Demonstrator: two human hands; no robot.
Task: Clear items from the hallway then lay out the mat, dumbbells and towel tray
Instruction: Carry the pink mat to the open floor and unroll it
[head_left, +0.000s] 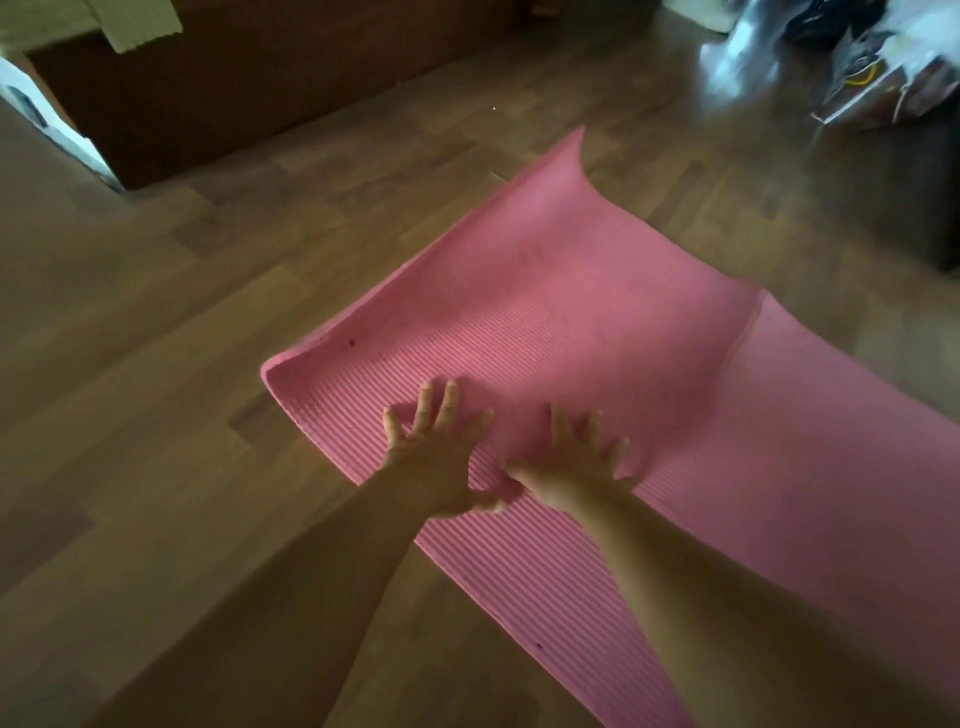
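1. I see the pink mat (597, 322) spread on the wooden floor (182, 364), running from the lower right toward the middle; its ribbed face is up.
2. Its far end curls upward, with one corner raised, and a crease crosses it on the right side.
3. My left hand (436, 457) lies flat on the mat near its left edge, fingers spread wide, gripping nothing.
4. My right hand (576, 462) lies just beside it, also flat and splayed, thumbs nearly touching.
5. Beyond the mat, a dark wooden cabinet (234, 93) stands at the upper left, with a pale cloth (140, 23) hanging over its top.
6. At the upper right, blurred bags and clutter (852, 67) sit on the floor, well apart from the mat.
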